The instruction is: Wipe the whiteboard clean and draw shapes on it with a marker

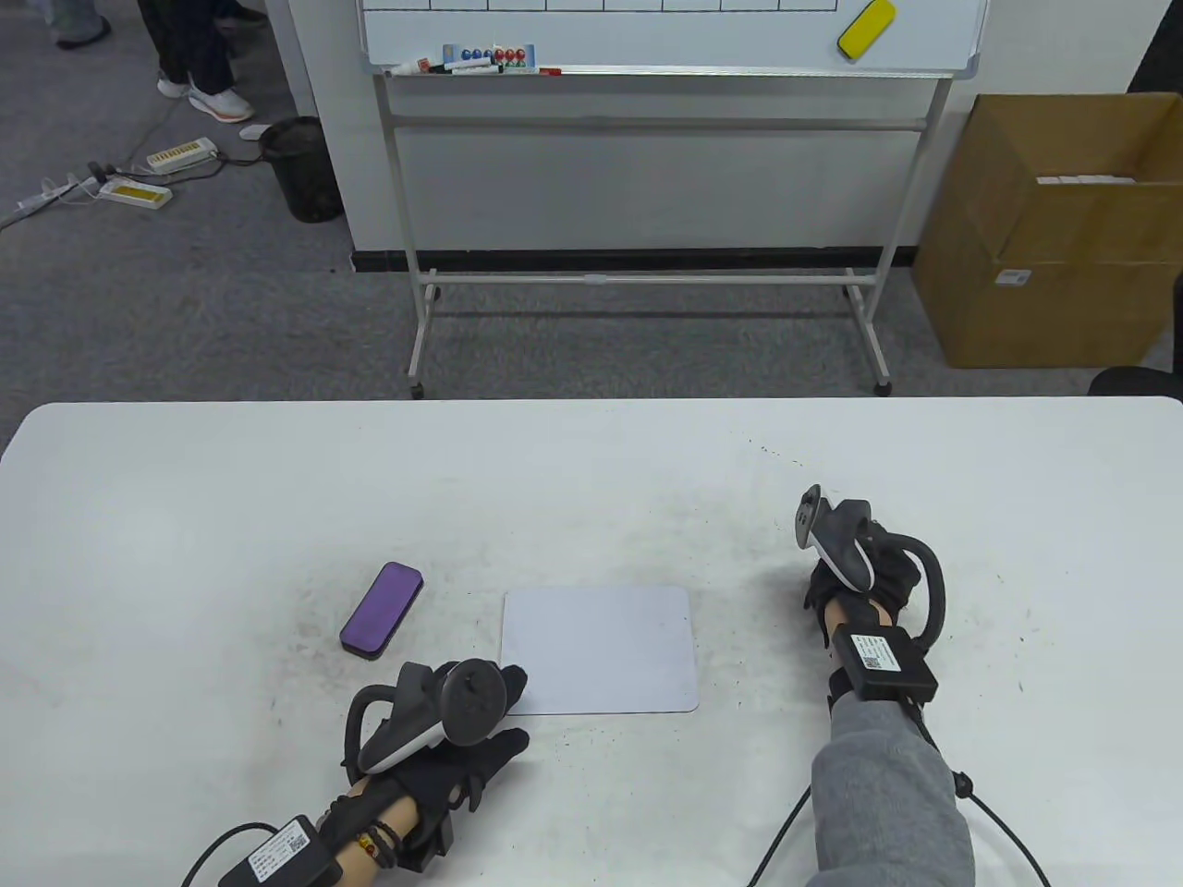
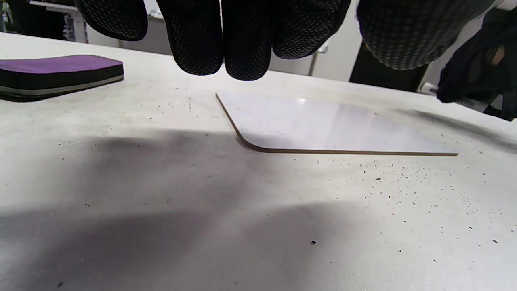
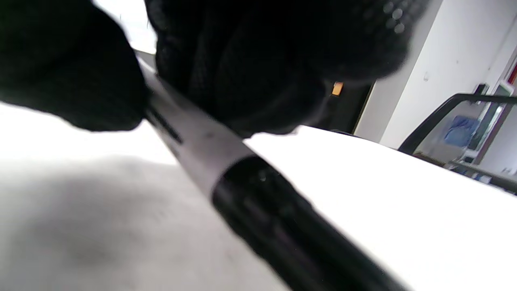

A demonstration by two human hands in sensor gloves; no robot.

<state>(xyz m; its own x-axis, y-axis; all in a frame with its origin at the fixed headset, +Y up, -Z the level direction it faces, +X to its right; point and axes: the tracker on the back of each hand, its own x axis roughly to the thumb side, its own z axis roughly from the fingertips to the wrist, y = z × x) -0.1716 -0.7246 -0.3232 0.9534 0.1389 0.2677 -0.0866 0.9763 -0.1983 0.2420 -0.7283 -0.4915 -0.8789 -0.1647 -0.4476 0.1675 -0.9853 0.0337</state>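
Note:
A small blank whiteboard lies flat at the middle of the white table; it is seen again low and close in the left wrist view. To its left lies a purple eraser with a black base. My left hand rests by the board's near left corner, fingers relaxed and holding nothing. To the right of the board, my right hand grips a marker with a white barrel and a black cap, low over the table.
Beyond the table stands a large whiteboard on a wheeled frame, with markers in its tray and a yellow eraser stuck on it. A cardboard box sits at the right and a black bin at the left. Dark dust speckles the tabletop.

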